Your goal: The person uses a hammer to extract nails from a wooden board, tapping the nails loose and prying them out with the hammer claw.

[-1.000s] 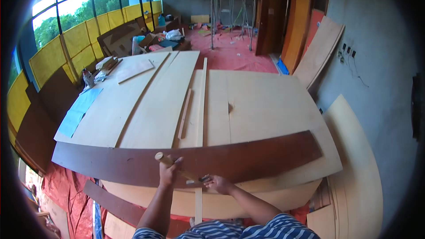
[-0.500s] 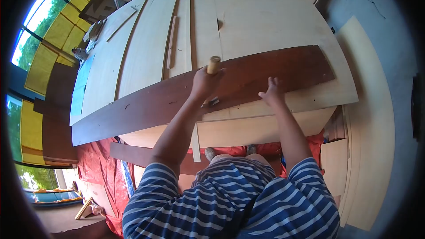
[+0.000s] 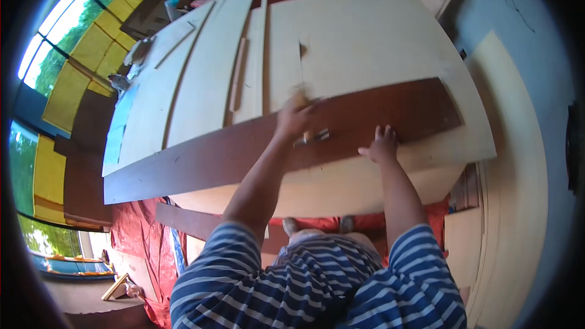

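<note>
My left hand point(image 3: 294, 119) is wrapped round a wooden-handled tool point(image 3: 300, 99), whose upper end is smeared by motion. Below that hand, a small metal piece point(image 3: 318, 136) shows above the dark brown board point(image 3: 359, 113); whether it belongs to the tool is hard to tell. My right hand point(image 3: 382, 145) rests with its fingers apart at the near edge of the dark board, right of the tool, holding nothing. The dark board lies across the front of large pale plywood sheets point(image 3: 365, 36).
Narrow wood strips point(image 3: 239, 76) lie on the pale sheets at the left. A light blue sheet point(image 3: 122, 123) covers the far left edge. A tall pale panel point(image 3: 518, 146) stands along the right wall point(image 3: 542, 73). Red sheeting point(image 3: 143, 231) covers the floor below.
The view has tilted down. My right hand has left the tool area and moved right to the board's edge, its fingers spread. My left hand, still round the tool, has shifted right along the board.
</note>
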Tool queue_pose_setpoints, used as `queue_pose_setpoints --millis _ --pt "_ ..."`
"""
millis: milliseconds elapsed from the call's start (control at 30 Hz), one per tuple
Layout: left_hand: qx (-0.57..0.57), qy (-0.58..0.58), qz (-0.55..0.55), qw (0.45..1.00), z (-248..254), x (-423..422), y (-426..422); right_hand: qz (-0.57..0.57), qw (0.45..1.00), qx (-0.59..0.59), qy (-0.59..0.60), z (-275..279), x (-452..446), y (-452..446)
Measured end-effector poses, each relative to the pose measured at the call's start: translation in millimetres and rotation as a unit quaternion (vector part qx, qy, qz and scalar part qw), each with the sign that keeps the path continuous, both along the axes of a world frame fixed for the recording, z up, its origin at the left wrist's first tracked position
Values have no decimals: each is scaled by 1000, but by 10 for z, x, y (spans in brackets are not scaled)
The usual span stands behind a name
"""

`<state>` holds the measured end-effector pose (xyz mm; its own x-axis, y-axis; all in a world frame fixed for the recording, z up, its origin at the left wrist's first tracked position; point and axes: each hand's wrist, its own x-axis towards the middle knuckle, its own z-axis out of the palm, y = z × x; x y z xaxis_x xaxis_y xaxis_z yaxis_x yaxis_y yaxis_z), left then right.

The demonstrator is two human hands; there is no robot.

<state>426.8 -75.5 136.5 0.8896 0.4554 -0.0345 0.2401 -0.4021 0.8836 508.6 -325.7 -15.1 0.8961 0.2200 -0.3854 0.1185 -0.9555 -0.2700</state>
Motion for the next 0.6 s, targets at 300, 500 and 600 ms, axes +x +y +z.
queue_pose_setpoints --millis 300,500,600 --pt "-280 -302 220 884 -507 -1378 1443 -4 998 -68 4 153 -4 157" --pt "-357 -302 39 883 -338 -1215 807 149 947 280 -58 -48 -601 575" --pt "-375 -254 14 892 -101 -1110 446 152 900 404 68 131 -1144 664"
